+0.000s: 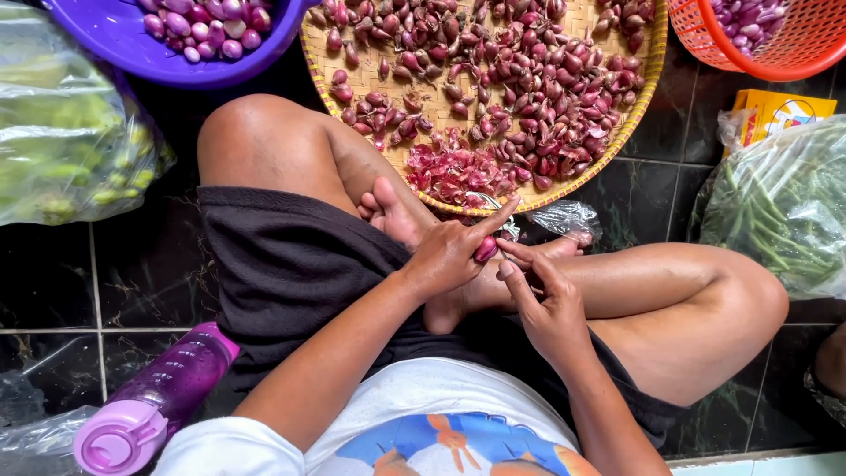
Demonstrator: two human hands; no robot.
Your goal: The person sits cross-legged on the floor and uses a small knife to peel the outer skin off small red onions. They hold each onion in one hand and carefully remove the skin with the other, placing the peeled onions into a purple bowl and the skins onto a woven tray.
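The left hand (449,256) pinches a single shallot (486,249) between thumb and fingers over the lap, just below the near rim of the woven tray (648,66), while the right hand (546,304) touches it with loosely curled fingers that seem to hold nothing else, though a small blade could be hidden. Judging by the heap of skins (454,172) and the peeled shallots in the purple bowl (123,44), some are done, but most on the tray are unpeeled.
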